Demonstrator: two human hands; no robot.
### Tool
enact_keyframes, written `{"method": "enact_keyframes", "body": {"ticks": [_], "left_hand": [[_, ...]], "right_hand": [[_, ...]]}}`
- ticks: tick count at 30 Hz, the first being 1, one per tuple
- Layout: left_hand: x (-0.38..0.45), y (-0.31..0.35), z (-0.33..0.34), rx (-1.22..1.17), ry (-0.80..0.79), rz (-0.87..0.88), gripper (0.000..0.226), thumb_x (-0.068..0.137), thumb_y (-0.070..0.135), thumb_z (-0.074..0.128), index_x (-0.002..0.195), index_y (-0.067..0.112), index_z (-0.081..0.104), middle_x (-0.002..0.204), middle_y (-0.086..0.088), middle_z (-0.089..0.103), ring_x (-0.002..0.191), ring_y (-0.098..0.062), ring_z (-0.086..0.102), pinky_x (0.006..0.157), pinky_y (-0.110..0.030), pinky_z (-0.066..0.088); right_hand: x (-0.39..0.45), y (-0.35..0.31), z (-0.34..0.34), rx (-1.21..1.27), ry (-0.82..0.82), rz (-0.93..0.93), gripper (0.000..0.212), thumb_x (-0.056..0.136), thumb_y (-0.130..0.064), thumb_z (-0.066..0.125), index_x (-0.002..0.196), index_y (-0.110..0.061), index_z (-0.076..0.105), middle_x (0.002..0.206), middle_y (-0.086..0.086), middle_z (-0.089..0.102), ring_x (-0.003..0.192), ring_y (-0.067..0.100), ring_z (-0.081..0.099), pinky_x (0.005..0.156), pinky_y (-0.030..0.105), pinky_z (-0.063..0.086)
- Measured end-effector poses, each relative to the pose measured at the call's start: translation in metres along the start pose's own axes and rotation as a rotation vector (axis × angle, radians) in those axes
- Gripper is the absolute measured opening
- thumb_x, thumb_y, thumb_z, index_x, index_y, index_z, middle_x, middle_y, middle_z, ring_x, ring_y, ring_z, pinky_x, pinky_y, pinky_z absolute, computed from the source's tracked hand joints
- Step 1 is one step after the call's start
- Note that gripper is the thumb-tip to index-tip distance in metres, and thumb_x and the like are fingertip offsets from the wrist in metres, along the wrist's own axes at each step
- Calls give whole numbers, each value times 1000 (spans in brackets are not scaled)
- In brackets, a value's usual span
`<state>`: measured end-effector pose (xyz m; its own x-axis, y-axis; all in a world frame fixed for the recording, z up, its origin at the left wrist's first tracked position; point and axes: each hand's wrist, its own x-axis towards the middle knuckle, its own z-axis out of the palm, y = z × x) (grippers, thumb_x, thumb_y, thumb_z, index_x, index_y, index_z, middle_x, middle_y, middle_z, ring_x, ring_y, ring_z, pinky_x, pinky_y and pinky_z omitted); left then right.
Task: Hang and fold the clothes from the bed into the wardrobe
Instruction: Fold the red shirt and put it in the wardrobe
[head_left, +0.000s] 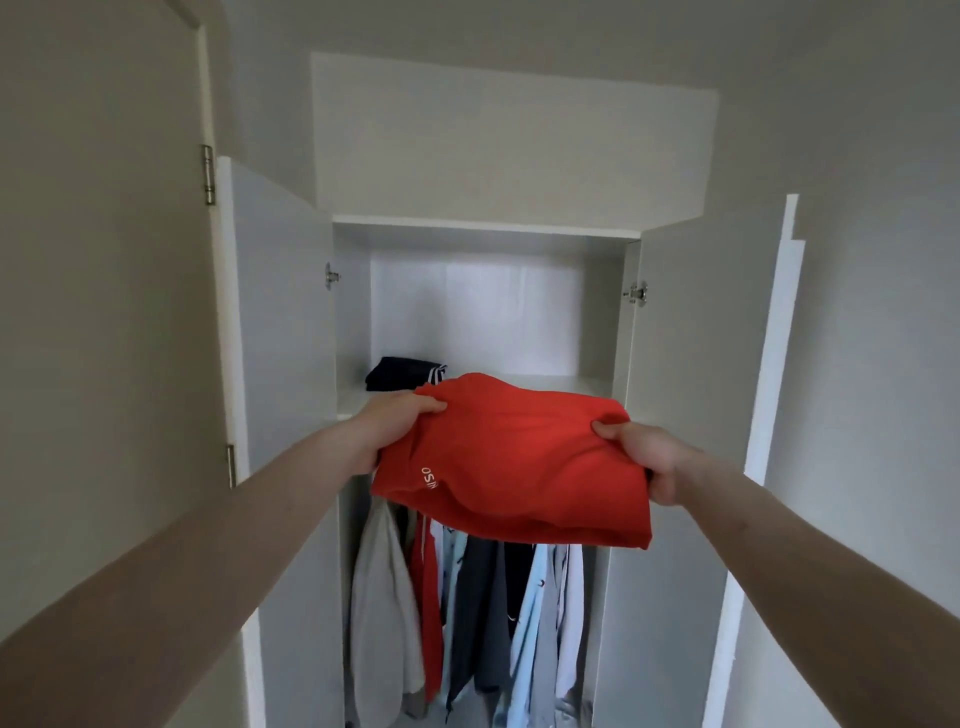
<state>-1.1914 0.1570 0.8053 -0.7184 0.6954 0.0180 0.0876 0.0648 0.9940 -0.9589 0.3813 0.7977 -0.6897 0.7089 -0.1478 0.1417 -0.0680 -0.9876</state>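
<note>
A folded red garment (519, 467) was held up in front of an open white wardrobe (483, 228), stretched between two bare hands at about the height of the upper shelf (576, 385). The left hand (395, 421) was closed on the garment's left edge, thumb on top and fingers tucked beneath the cloth; the right hand (649, 457) was closed on the right edge in the same way, thumb pressed into the fabric. The garment sagged slightly between the two grips, its lower edge hanging free. The fingers under the cloth were hidden, and the kind of garment could not be told. Small pale lettering near its lower left was partly folded away and only partly readable. The cloth was a plain bright orange-red, smooth, with soft creases. Behind it a dark folded item with white stripes (405, 373) lay on the shelf's left side, partly covered. Below, hanging clothes (467, 623) in grey, red, dark and pale blue were seen, their tops hidden by the garment.
</note>
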Motion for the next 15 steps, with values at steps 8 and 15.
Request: {"method": "enact_keyframes", "body": {"ticks": [8,15], "left_hand": [[179,-1,8,-15,47,-2,37,76,32,83,111,21,76,103,-7,79,98,-32,75,97,-51,57],[328,-4,19,-43,71,-17,35,81,32,83,113,18,75,101,-10,79,90,-31,77,85,-48,62]], "right_hand": [[183,-31,-5,-3,12,20,25,98,-27,69,115,-9,64,84,13,77,76,26,74,60,35,56],[344,-58,-12,-42,-18,6,44,99,-25,68,138,-5,57,115,19,72,88,29,70,68,39,54]]}}
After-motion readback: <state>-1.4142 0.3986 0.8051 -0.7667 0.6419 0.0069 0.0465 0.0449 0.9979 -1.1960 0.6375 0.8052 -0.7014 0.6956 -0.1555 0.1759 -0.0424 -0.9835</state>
